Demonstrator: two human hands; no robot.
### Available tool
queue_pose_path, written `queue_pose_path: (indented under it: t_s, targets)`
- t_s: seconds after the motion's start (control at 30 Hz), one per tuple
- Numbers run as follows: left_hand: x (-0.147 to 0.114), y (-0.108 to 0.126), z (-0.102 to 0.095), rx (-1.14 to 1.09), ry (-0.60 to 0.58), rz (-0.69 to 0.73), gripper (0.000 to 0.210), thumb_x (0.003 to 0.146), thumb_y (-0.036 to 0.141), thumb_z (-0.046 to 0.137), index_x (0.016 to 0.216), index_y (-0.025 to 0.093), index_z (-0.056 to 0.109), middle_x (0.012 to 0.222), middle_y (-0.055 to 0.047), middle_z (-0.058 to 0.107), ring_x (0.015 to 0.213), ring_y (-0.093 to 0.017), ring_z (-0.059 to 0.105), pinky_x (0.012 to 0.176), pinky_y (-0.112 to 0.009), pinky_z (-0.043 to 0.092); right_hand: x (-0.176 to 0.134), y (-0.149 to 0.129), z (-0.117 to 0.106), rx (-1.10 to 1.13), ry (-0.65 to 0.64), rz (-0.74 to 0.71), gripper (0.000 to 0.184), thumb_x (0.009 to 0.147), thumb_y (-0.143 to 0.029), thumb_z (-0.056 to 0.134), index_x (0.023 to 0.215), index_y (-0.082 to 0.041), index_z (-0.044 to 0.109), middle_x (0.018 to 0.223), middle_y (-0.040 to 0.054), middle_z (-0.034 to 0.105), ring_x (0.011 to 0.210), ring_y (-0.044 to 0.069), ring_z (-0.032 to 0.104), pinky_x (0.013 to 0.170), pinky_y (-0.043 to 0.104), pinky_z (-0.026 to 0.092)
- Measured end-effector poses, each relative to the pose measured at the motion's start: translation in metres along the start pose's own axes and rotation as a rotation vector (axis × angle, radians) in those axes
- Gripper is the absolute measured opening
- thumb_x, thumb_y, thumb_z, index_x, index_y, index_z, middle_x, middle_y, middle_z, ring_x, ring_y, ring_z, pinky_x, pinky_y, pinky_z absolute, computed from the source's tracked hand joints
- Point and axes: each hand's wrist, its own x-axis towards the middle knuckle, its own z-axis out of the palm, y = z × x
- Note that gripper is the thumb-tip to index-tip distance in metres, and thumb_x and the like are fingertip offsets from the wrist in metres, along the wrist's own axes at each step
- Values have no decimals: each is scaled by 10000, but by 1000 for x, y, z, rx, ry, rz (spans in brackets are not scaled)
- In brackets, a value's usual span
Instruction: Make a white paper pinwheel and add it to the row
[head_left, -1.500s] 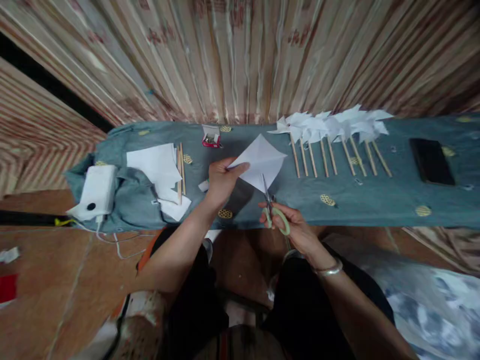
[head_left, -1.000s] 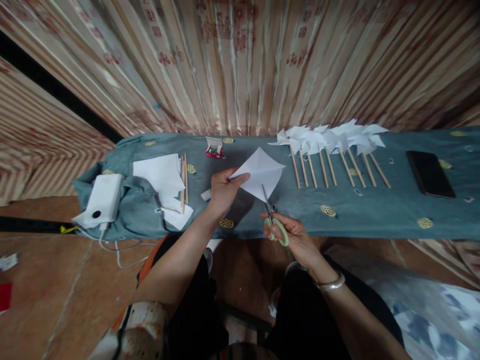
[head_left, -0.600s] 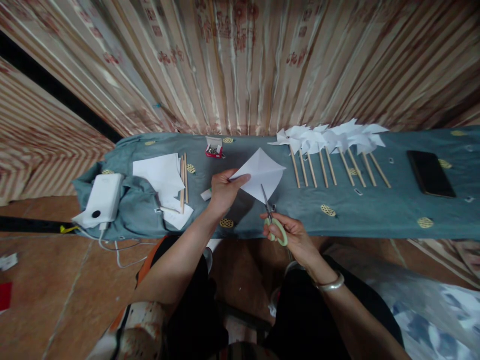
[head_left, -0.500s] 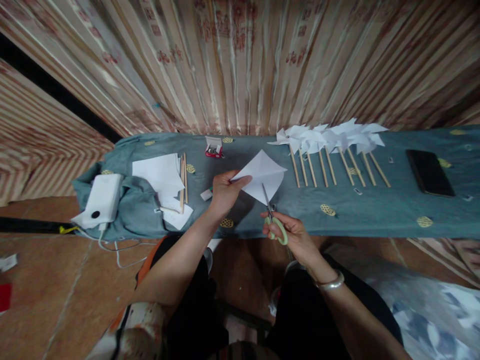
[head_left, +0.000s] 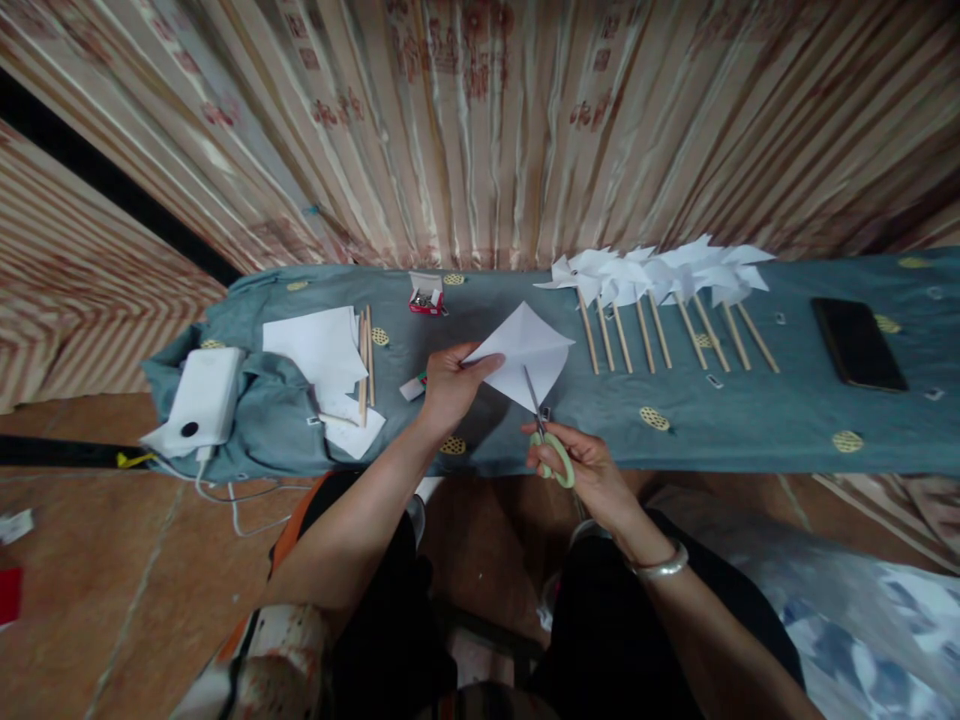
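My left hand (head_left: pixel 454 388) pinches the left corner of a white square sheet of paper (head_left: pixel 529 345), which shows crease lines and is held above the cloth. In my right hand (head_left: pixel 581 462) is a pair of scissors (head_left: pixel 556 458) with pale green handles, fingers through the loops. The blades lie over the paper's near corner, pointing toward its middle, and look nearly closed. Behind and to the right, several white paper pinwheels (head_left: pixel 660 272) on wooden sticks (head_left: pixel 643 336) lie in a row. A small red box (head_left: pixel 426 300) of metal pins or tacks stands open beyond my left hand.
White paper sheets (head_left: pixel 315 340) and loose wooden sticks (head_left: pixel 363 365) lie to the left on the grey-green cloth (head_left: pixel 487 440). A white power bank (head_left: pixel 206 395) with cables is at the left end, a dark phone (head_left: pixel 859 343) at the right. A pleated curtain (head_left: pixel 480 130) hangs behind.
Almost nothing differs. Both hands, the paper and the scissors hold nearly the same positions; the whole view has shifted very slightly.
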Motion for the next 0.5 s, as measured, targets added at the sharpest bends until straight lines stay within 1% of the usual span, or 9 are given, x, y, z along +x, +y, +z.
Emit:
queue_pose_path:
  t_s: [0.13, 0.23, 0.33, 0.5]
  targets:
    - [-1, 1, 0, -23, -3, 1, 197, 624, 276, 788, 763, 141, 750, 680, 5, 705, 587, -129, 594, 583, -242, 464, 0, -1, 1, 16, 9, 1, 422, 647, -531, 790, 912, -206, 740, 629, -6, 606, 530, 83, 505, 508, 224, 447]
    - [-2, 1, 0, -21, 0, -11, 200, 620, 279, 789, 758, 141, 750, 672, 6, 698, 577, -127, 586, 565, -239, 451, 0, -1, 1, 29, 15, 14, 404, 644, -510, 801, 903, -207, 740, 639, -2, 623, 531, 83, 512, 510, 225, 447]
    - [-3, 0, 1, -7, 4, -22, 197, 613, 278, 789, 749, 142, 748, 650, 13, 686, 563, -121, 573, 549, -232, 437, -1, 0, 0, 30, 25, 23, 420, 626, -502, 815, 916, -207, 743, 646, 5, 637, 541, 90, 523, 516, 229, 450]
    - [-2, -1, 1, -24, -1, -22, 172, 608, 260, 784, 731, 146, 745, 618, 28, 671, 538, -105, 550, 525, -217, 419, 1, 1, 0, 20, 16, 23, 435, 624, -524, 808, 921, -211, 749, 639, -5, 609, 536, 85, 510, 511, 226, 448]
